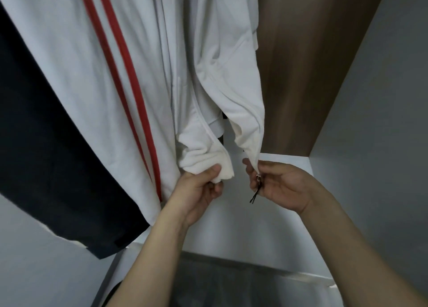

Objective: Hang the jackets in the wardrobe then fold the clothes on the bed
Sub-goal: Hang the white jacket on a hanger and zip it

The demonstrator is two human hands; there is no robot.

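We grip the white jacket (203, 98), hanging at twelve o'clock in the wardrobe (301, 63): left hand (201, 188) fingers bunch one hem, right hand (278, 186) fingers pinch the zipper pull (257, 179), likely to join both sides.

**Both hands at the hem of the white jacket**

The white jacket (143, 75) hangs inside the wardrobe, its front open at the bottom. The left hand (199, 188) grips the bunched hem of one front panel, fingers curled round the cloth. Just beside it, the right hand (278, 186) pinches the zipper slider (258, 176) at the bottom corner of the other panel, and a thin black pull cord (254, 196) dangles below the fingers. Two red stripes (122, 79) run down the jacket's sleeve, left of the hands. Further left of the jacket hangs a dark navy garment (46, 156). Right of the jacket stands the wardrobe's brown wood panel (308, 63), touching the white wardrobe floor (273, 237) beneath.
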